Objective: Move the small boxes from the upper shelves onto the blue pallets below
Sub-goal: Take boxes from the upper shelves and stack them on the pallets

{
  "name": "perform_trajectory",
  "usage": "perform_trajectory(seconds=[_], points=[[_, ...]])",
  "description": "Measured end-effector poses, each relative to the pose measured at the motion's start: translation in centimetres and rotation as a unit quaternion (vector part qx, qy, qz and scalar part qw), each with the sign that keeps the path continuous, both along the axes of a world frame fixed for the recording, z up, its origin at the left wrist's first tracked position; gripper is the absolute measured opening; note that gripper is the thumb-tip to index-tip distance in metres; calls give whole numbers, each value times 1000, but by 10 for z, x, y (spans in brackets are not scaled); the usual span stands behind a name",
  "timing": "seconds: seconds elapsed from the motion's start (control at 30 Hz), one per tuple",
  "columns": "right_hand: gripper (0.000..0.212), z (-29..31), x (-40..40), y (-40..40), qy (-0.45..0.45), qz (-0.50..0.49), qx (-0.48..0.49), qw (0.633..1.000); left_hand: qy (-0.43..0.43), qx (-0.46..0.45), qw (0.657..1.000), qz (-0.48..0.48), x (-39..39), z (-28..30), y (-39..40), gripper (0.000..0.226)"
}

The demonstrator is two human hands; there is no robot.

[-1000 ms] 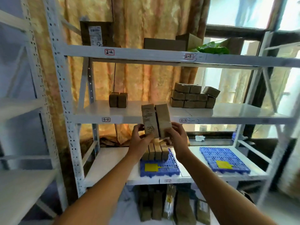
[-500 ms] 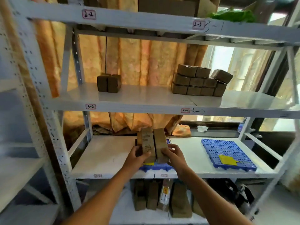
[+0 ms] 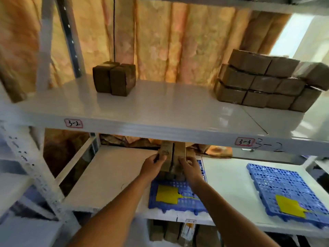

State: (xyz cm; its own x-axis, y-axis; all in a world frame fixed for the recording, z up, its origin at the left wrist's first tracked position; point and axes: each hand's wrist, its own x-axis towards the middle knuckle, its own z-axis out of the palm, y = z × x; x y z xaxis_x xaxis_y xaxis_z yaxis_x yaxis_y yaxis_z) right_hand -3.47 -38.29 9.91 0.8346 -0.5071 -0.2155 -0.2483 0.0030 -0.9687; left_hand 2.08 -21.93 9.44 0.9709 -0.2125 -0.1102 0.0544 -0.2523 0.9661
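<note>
Two small brown boxes stand upright side by side under the middle shelf: my left hand [image 3: 152, 164] grips the left box [image 3: 166, 154] and my right hand [image 3: 189, 164] grips the right box [image 3: 179, 151]. They sit over the back of the left blue pallet [image 3: 178, 195], on or just above other boxes there; which, I cannot tell. A second blue pallet [image 3: 288, 189] lies to the right, bare except for a yellow tag. On the shelf above stand a pair of dark boxes [image 3: 114, 78] and a stack of several boxes [image 3: 267, 82].
The white shelf edge [image 3: 160, 129] labelled 3-2 runs just above my hands. A perforated white upright [image 3: 35, 175] stands at the left. More boxes [image 3: 170, 232] sit on the level below. An orange curtain [image 3: 169, 41] hangs behind the rack.
Both hands have carried the two boxes down from the middle shelf's front edge to the back of the left blue pallet. The camera has moved closer and lower.
</note>
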Motion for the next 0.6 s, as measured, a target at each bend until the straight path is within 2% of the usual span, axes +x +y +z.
perform_trajectory(seconds=[0.07,0.17,0.3,0.37,0.6], points=[[34,-1,23,-6,8,-7,-4,1000,-11,16,1000,18,18,-1,-8,33],[33,-4,49,-16,30,6,-36,999,-16,50,998,46,37,-9,-17,42],[42,-10,62,-19,65,57,-95,992,17,99,994,37,49,-26,-20,50],[40,-16,65,-17,80,68,-87,991,32,130,990,42,53,-34,-20,50],[37,-22,69,-21,83,69,-69,992,61,118,991,31,55,-37,-17,70]])
